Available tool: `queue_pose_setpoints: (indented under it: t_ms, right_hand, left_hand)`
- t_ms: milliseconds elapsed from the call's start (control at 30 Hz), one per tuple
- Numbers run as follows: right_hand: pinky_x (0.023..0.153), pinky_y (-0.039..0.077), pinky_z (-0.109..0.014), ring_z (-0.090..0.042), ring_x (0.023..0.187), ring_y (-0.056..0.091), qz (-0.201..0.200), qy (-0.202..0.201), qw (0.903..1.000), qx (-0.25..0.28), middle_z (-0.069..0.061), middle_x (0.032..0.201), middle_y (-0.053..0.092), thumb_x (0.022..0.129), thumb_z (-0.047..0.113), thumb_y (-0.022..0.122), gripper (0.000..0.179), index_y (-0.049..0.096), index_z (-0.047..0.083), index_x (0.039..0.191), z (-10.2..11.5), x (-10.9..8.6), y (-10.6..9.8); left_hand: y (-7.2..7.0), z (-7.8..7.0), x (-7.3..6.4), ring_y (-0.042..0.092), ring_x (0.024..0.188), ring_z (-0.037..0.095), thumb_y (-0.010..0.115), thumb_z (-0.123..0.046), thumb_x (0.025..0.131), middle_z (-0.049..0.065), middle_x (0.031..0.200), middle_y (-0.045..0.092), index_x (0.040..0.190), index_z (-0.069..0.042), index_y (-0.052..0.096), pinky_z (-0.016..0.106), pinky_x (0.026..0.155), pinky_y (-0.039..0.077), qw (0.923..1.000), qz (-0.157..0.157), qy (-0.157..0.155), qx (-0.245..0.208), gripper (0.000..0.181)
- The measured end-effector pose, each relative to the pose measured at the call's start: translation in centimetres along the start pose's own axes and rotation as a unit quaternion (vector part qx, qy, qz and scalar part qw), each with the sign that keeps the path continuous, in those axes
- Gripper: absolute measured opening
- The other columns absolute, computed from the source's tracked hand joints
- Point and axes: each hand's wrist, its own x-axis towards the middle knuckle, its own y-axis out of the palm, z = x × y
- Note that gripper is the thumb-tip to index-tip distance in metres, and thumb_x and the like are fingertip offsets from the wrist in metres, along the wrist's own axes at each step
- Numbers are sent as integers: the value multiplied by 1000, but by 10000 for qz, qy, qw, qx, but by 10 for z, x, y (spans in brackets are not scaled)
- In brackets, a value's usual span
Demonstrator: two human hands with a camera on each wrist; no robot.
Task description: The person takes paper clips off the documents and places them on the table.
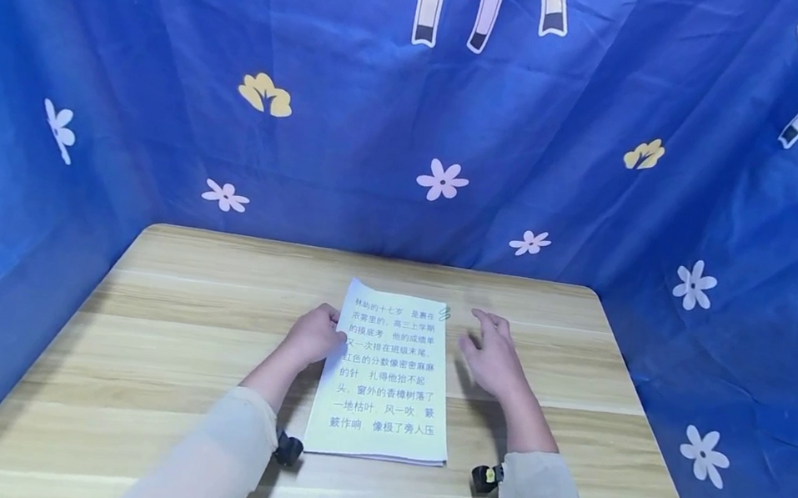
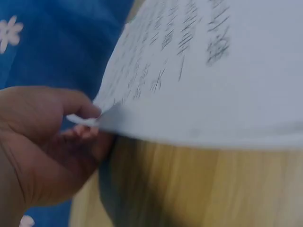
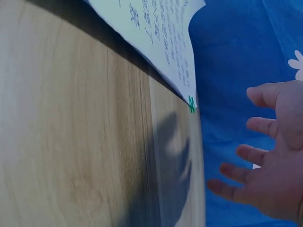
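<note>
Paper point(image 1: 391, 366), one, white, printed in lines of dark Chinese characters, lying face up at the middle of the table, between the two hands; longer than it is wide, its far left corner curling upward and its left edge raised off the wood. Clip point(image 1: 444, 314), green, bent in a zigzag, on the paper's far right corner. Left hand point(image 1: 315, 335), at the paper's left edge, beyond its middle: thumb laid over the top, fingers beneath, the edge pinched between them. Right hand point(image 1: 494, 358), off to the right of the clip, holding nothing, its fingers spread and apart from one another, touching neither paper nor clip; its shadow point(image 3: 170, 165) falls on the wood. Table point(image 1: 168, 336), pale, wood-grained, far corners rounded. Sleeves point(image 1: 213, 452), two, light in colour, ending above the wrists. Cameras point(image 1: 288, 449), two, small and black, one worn at each wrist. Curtain point(image 1: 355, 125), blue, creased, hung behind the table and along both sides; printed with white flowers point(image 1: 442, 181) of dark centre, yellow motifs point(image 1: 265, 94), two in plain sight, and, higher up, pale animal legs point(image 1: 429, 1) with dark hooves
</note>
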Motion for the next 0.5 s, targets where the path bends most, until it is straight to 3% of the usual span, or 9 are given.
queue_pose_setpoints:
  t_ms: [133, 300, 500]
  right_hand:
    - [125, 39, -68, -46, 149, 49, 46, -39, 9995, 306, -20, 171, 30, 109, 35, 61, 66, 36, 18, 168, -5, 4, 0]
    - [123, 44, -66, -46, 145, 53, 116, -103, 9968, 782, -23, 164, 37, 109, 28, 62, 64, 38, 15, 167, -10, 11, 3]
    - [115, 55, -55, -40, 144, 57, -83, 133, 9860, 1658, -19, 160, 44, 106, 23, 69, 63, 43, 13, 163, -17, 24, 14]
  left_hand:
    - [-4, 18, 4, 67, 114, 31, 68, -6, 99, 18, 124, 68, 137, 2, 58, 42, 101, 58, 9962, 263, 195, -813, 40]
    - [-6, 35, 6, 71, 114, 26, 71, -8, 100, 17, 129, 73, 141, -3, 59, 31, 95, 59, 9870, 480, 301, -1503, 43]
    - [-8, 48, 7, 73, 117, 22, 71, -8, 102, 20, 135, 73, 148, -3, 54, 26, 99, 59, 9695, 749, 345, -2309, 50]
